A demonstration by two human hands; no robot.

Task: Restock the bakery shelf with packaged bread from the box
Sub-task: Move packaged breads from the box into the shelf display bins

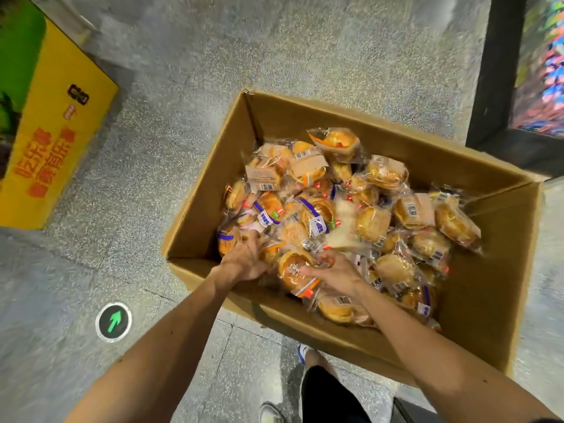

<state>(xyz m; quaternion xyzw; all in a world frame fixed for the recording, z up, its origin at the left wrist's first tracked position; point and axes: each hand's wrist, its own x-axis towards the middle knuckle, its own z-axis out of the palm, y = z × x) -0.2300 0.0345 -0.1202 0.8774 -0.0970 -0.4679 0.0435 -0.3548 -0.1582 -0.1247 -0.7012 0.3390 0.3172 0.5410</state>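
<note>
An open cardboard box (210, 209) stands on the floor, filled with several clear-wrapped bread buns (372, 222). Both my hands reach into its near left corner. My left hand (244, 261) has its fingers curled down among the packets at the box's left side, and what it holds is hidden. My right hand (332, 271) grips a round bun packet with an orange stripe (293, 274), thumb on its top. The shelf is not plainly in view.
A yellow and green printed carton (58, 132) stands at the left. A black-framed display (500, 87) with colourful goods rises at the right, close to the box's far corner. A green arrow floor sticker (113, 322) lies near left. My legs and shoes (305, 352) are below the box.
</note>
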